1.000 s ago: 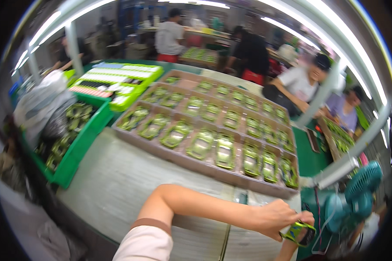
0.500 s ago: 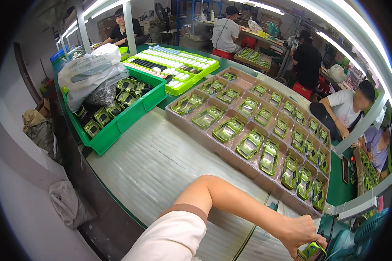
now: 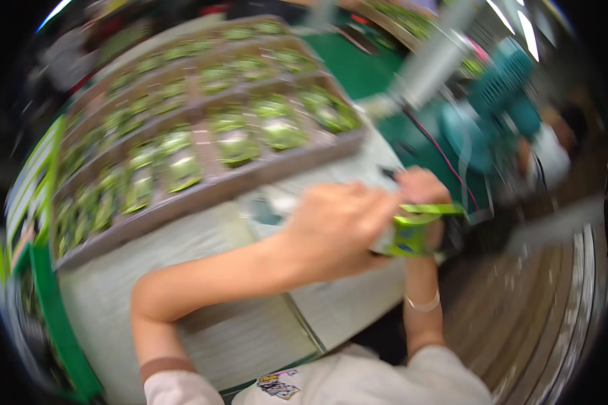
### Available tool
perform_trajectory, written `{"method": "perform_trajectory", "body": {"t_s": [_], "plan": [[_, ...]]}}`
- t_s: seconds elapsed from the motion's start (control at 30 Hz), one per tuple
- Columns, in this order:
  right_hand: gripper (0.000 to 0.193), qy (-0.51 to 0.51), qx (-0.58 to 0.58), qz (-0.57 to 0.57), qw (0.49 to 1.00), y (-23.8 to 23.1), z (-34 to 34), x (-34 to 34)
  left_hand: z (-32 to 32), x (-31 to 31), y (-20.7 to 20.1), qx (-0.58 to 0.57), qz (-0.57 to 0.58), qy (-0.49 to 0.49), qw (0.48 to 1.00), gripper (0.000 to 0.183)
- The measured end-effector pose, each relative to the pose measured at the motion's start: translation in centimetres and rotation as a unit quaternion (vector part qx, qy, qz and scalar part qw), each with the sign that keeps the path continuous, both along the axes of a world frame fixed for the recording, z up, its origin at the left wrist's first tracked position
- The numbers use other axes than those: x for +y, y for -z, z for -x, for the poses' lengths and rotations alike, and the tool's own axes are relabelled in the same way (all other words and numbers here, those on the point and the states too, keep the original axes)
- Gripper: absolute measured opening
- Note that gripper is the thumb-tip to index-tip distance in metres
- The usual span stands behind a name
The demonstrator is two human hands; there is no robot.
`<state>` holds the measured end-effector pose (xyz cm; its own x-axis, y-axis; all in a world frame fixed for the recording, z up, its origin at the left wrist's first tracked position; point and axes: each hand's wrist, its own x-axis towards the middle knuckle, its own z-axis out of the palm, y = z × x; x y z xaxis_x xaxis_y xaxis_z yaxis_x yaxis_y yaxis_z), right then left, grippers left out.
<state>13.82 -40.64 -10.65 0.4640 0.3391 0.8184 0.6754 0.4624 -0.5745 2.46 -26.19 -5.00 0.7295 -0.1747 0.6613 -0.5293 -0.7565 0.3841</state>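
My left hand (image 3: 344,226) reaches across from the lower left, fingers closed on a lime-green toy car body (image 3: 411,236) with a dark part at its right end. From the other side my right hand (image 3: 422,185), a pale bangle on its wrist, is closed around the same car body. Both hands are held together above the table's right edge, and motion blur hides the finger detail. Beyond them lies a shallow divided cardboard tray (image 3: 263,170), with similar green car bodies in its compartments.
A green plastic crate (image 3: 51,317) stands at the left edge. To the right are a teal fan (image 3: 503,81), a pinkish-red cable (image 3: 446,152) and a pale post (image 3: 429,67). White padded sheeting (image 3: 115,297) covers the near table. Another person (image 3: 554,155) sits at the far right.
My view has swung to the right, so the tray now appears farther left. My right hand has come into view and holds the car body together with my left.
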Motion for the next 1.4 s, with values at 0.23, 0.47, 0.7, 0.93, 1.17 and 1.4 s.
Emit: {"method": "perform_trajectory", "body": {"t_s": [0.23, 0.47, 0.7, 0.93, 1.17, 1.4], "plan": [[0.026, -0.048, -0.034, -0.014, 0.998, -2.1, 0.9, -0.4, 0.6, -1.3, -1.0, 0.017, -0.073, -0.028, 0.997, 0.060], [0.031, -0.035, -0.044, -0.014, 0.998, -2.3, 1.7, 0.0, 1.2, -1.1, -0.9, 0.019, -0.071, -0.031, 0.997, 0.058], [0.028, 0.083, -0.133, 0.025, 0.987, -2.7, 1.4, -0.7, 0.8, -1.9, 0.1, 0.000, -0.050, -0.036, 0.998, 0.050], [0.028, 0.054, -0.100, 0.030, 0.993, -2.7, 1.6, -0.9, 1.7, -2.5, -0.6, 0.043, -0.057, -0.071, 0.995, 0.059], [0.032, -0.011, -0.033, -0.017, 0.999, -2.4, 1.7, -0.4, 1.3, -1.9, -1.3, 0.027, -0.052, -0.038, 0.998, 0.054], [0.032, -0.038, -0.027, -0.014, 0.999, -2.1, 1.4, -0.3, 1.6, -1.8, -1.8, 0.075, -0.024, -0.028, 0.997, 0.056]]}}
